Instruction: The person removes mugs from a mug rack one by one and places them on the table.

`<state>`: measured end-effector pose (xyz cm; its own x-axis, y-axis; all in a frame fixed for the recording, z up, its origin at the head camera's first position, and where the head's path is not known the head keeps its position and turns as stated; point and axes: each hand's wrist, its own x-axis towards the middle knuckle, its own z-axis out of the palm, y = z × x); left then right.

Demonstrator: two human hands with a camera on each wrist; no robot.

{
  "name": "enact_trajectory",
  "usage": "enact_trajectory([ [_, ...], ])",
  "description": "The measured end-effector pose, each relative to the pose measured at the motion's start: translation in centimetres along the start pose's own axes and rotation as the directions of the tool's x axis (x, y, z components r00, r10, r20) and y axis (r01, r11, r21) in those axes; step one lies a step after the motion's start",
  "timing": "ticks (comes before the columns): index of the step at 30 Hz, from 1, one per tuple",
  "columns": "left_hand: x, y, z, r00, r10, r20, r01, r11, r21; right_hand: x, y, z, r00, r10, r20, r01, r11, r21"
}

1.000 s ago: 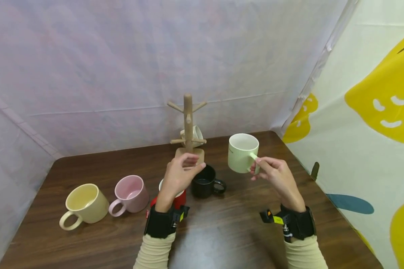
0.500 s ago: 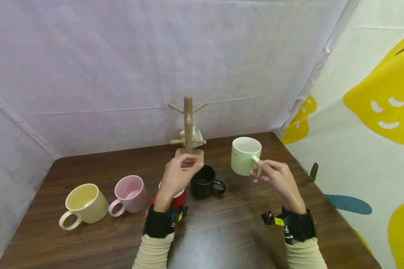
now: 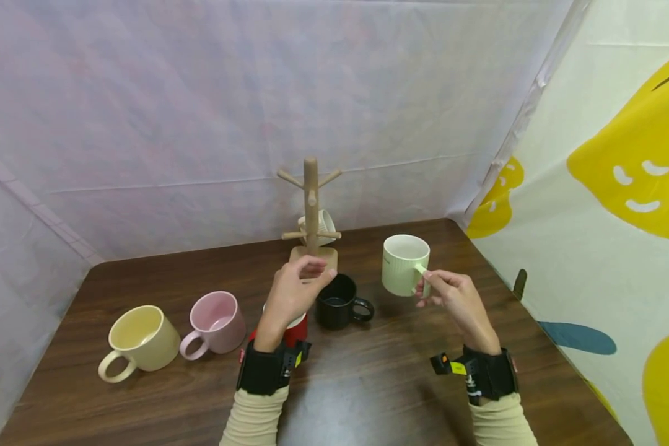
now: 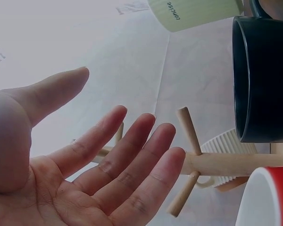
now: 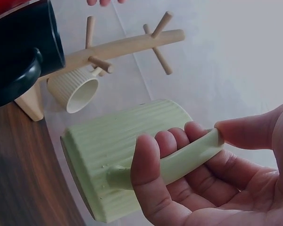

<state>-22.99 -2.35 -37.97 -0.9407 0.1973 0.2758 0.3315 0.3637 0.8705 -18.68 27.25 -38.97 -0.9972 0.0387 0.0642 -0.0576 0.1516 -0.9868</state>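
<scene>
My right hand (image 3: 458, 300) grips the handle of a light green ribbed mug (image 3: 402, 272), fingers through and round the handle in the right wrist view. The mug is upright, and whether its base touches the table cannot be told. My left hand (image 3: 295, 291) is held palm inward with loosely bent fingers and nothing in it, over a red mug (image 3: 297, 331) that it partly hides. A black mug (image 3: 337, 305) stands just right of that hand. Behind is a wooden mug tree (image 3: 311, 204), with a cream ribbed mug (image 5: 75, 89) hanging on a lower peg.
A pink mug (image 3: 217, 322) and a yellow mug (image 3: 144, 339) stand on the left of the dark wooden table (image 3: 362, 396), handles toward the front left. A pale cloth (image 3: 201, 93) hangs behind the table, and a printed cloth (image 3: 591, 260) at the right.
The green mug in my right hand has come down slightly, shifting a little right and then back left. My left hand has stayed almost still.
</scene>
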Motion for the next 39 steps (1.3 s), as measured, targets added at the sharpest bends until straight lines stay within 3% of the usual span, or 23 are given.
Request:
enact_trajectory([
  [11, 0.0, 0.0, -0.2, 1.0, -0.007, 0.004, 0.007, 1.0, 0.01, 0.5, 1.2, 0.4, 0.999, 0.037, 0.008, -0.037, 0.999, -0.026],
  [39, 0.4, -0.6, -0.3, 1.0, -0.021, -0.016, 0.022, 0.999, 0.026, 1.5, 3.9, 1.9, 0.998, 0.063, 0.009, -0.063, 0.997, 0.044],
])
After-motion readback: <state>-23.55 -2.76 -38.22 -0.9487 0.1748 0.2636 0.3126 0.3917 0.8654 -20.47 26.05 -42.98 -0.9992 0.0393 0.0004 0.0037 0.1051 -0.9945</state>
